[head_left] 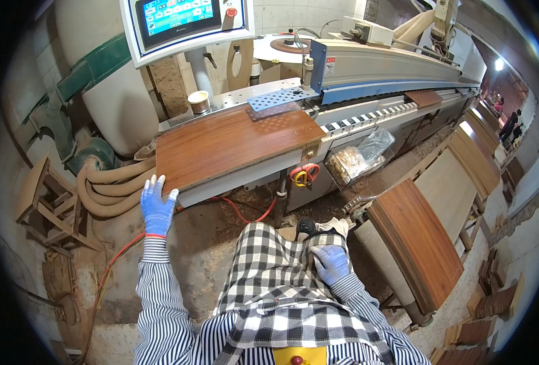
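Note:
A brown wood-grain panel (239, 143) lies flat on the machine's infeed bed, its far edge partly under a blue perforated plate (281, 97). My left hand (157, 210), in a blue glove with white fingertips, is at the panel's near left corner. Its fingers are stretched out and apart, with the tips against the corner. My right hand (332, 264), gloved in blue too, rests on my checked apron (263, 261) over my thigh. Its fingers lie along the cloth, and I see nothing in it.
A control screen (178, 15) stands at the upper left, with a small pot (199, 102) below it. Red-handled scissors (304, 175) hang from the bed beside a wire basket (360, 158) of scraps. Stacked panels (415, 243) sit on a roller conveyor at right. Ribbed hoses (108, 188) and a wooden stool (56, 204) are at left.

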The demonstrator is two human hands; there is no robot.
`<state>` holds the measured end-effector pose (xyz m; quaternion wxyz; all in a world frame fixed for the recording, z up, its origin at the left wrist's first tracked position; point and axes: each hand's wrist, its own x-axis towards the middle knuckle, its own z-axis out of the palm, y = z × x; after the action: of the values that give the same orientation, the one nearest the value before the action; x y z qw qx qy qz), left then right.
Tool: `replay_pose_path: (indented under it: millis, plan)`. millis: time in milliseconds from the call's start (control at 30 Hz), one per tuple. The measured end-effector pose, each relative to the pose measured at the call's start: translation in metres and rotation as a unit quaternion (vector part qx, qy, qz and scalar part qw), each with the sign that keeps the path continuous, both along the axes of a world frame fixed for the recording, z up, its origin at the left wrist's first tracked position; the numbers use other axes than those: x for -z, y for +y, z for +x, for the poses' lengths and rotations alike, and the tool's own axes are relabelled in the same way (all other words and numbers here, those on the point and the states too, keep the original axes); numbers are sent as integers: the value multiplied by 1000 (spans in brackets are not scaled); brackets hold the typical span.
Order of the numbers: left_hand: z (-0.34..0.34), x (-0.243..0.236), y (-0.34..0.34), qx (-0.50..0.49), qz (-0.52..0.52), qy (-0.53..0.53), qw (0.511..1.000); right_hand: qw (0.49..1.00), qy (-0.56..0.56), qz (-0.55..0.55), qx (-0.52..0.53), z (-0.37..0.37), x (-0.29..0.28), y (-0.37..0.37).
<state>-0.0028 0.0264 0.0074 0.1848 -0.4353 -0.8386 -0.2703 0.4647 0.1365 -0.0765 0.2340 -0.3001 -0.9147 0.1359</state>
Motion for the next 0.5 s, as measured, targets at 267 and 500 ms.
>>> replay_pose_path:
  millis: [267,500]
  plan:
    - [-9,6,-8,55,69,-73,993,1000,4,0,-1,-1,-2,0]
    - [-8,3,-5,59,76,-90,991,1000,-8,-6,3,1,0,0]
